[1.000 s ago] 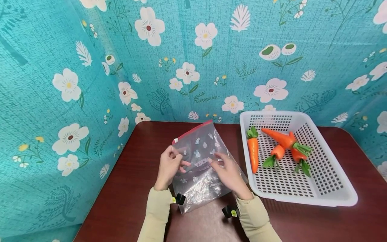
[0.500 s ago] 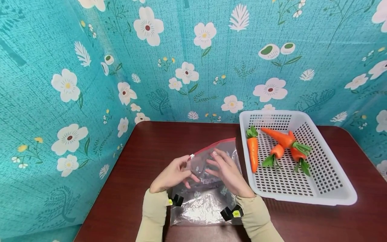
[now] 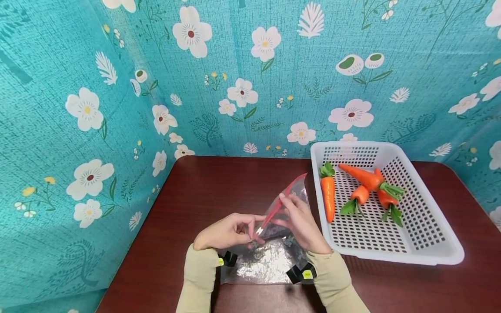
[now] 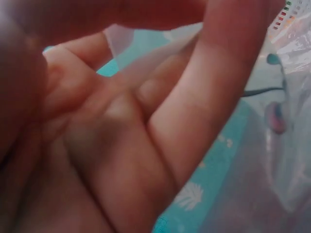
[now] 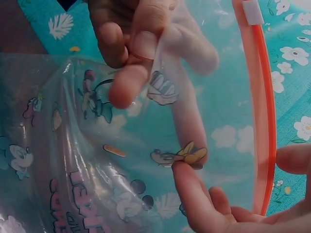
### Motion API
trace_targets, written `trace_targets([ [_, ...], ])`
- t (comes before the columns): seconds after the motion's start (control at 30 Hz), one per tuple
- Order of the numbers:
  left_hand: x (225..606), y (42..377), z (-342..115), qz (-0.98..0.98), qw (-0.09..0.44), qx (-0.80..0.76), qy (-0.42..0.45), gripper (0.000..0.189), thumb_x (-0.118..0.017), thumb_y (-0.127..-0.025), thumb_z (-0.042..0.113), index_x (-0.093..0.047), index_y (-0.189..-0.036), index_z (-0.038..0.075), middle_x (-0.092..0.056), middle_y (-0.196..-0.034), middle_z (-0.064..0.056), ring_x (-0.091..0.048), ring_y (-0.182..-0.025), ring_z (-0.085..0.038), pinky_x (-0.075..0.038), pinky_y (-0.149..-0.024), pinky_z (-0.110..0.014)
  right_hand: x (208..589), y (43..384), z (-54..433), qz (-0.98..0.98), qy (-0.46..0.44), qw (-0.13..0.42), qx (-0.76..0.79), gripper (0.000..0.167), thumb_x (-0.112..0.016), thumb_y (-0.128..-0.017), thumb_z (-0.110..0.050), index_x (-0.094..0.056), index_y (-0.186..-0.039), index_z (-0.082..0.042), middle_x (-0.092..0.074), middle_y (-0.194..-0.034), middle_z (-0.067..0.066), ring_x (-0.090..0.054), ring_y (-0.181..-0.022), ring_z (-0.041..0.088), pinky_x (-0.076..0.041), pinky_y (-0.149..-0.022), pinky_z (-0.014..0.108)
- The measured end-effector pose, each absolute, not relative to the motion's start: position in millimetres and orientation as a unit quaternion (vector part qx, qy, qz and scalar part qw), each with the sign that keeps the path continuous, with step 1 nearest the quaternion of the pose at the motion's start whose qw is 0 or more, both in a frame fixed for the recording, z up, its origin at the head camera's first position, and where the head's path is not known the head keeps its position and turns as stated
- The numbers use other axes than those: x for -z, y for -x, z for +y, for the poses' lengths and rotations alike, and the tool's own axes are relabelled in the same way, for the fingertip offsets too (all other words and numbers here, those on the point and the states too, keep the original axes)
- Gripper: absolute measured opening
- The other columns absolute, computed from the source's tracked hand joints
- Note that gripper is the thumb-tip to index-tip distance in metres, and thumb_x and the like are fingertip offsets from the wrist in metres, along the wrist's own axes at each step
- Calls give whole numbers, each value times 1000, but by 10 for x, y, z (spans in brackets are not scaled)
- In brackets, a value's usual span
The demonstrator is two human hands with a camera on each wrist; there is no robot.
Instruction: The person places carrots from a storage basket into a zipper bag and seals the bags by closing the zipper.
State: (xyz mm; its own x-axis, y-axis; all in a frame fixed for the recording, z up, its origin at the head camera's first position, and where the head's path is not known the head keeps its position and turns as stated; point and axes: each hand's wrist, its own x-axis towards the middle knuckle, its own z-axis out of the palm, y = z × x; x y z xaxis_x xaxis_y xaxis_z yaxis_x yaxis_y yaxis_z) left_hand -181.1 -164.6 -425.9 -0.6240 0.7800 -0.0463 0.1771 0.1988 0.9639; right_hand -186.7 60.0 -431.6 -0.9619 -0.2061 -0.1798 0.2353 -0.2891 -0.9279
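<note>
A clear zip bag with a red closure strip, a white slider and cartoon prints is tilted up between both hands, its lower part spread towards the table's front. The left hand pinches the film between thumb and finger near the slider end; the right wrist view shows that left hand with one finger seen through the film. On the strip's other side, the right hand holds the bag by its upper edge. In the right wrist view, right-hand fingers touch the film and the strip's outer edge. Much of the left wrist view is palm.
A white perforated basket stands on the dark red table, right of the bag. Inside lie several orange carrots with green tops. Teal flowered cloth hangs behind and along the left side.
The bag has moved towards the person and right, its strip tipping from nearly level to a steep slant. The right hand, first loose over the bag, now holds its edge by the strip.
</note>
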Motion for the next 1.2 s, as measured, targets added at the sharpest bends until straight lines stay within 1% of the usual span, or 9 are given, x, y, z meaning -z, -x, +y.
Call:
trace_targets([
  [0.23,4209,1779,-1623,740,312,-515,-299,12,-55,-94,-1,-56,-83,4,-44,-151,-1,-73,-77,-24,-58,-61,-41,4335,1880,589,628,-27,113,770,27,-53,-97,-13,-48,-117,4,-58,-92,4,-62,-84,13,-58,-76,39],
  [0.4,4178,1752,-1648,721,343,-534,-278,17,-52,-91,-7,-56,-100,6,-42,-151,-2,-71,-85,-37,-57,-56,-42,4333,1882,620,669,-23,81,738,27,-52,-95,-5,-53,-118,7,-63,-91,8,-63,-82,10,-58,-72,34],
  [0.57,4136,1712,-1751,667,351,-578,-314,24,-53,-91,-5,-51,-115,0,-39,-153,-8,-71,-87,-36,-57,-54,-37,4295,1889,696,701,-7,52,711,26,-50,-94,-2,-56,-119,5,-63,-91,10,-61,-77,8,-57,-72,31],
  [0.67,4114,1700,-1804,642,308,-614,-342,22,-52,-93,-5,-49,-115,-6,-43,-148,-18,-72,-78,-28,-54,-47,-35,4240,1880,757,726,8,36,687,26,-51,-95,-5,-57,-120,2,-61,-91,9,-59,-76,8,-57,-71,28],
  [0.73,4104,1711,-1793,657,245,-629,-335,18,-52,-95,-3,-52,-113,-5,-51,-141,-21,-71,-70,-24,-52,-44,-34,4200,1866,795,741,20,28,671,26,-52,-96,-6,-58,-120,1,-60,-92,11,-60,-74,8,-57,-70,26],
  [0.83,4107,1745,-1702,722,142,-623,-264,13,-56,-96,6,-60,-108,4,-65,-121,-16,-64,-58,-22,-49,-44,-31,4148,1841,845,764,43,24,644,26,-54,-96,-9,-59,-120,0,-58,-92,13,-58,-73,10,-56,-68,24],
  [0.9,4119,1761,-1616,760,108,-607,-205,13,-61,-95,15,-63,-108,12,-70,-107,-12,-60,-58,-25,-49,-48,-31,4116,1822,869,778,61,21,625,25,-56,-96,-10,-60,-119,-2,-58,-92,13,-57,-71,10,-54,-64,24],
  [1.03,4163,1756,-1470,795,127,-566,-177,19,-64,-93,20,-62,-112,16,-68,-92,-12,-59,-66,-36,-52,-58,-35,4064,1797,931,795,107,30,596,25,-58,-96,-14,-60,-119,-5,-57,-93,12,-56,-69,12,-51,-61,27],
  [1.2,4212,1749,-1346,814,158,-516,-213,25,-64,-93,26,-60,-116,18,-66,-85,-9,-58,-59,-30,-51,-53,-33,4058,1787,965,771,141,66,617,28,-59,-95,-14,-59,-121,-2,-56,-95,13,-60,-73,10,-55,-68,26],
])
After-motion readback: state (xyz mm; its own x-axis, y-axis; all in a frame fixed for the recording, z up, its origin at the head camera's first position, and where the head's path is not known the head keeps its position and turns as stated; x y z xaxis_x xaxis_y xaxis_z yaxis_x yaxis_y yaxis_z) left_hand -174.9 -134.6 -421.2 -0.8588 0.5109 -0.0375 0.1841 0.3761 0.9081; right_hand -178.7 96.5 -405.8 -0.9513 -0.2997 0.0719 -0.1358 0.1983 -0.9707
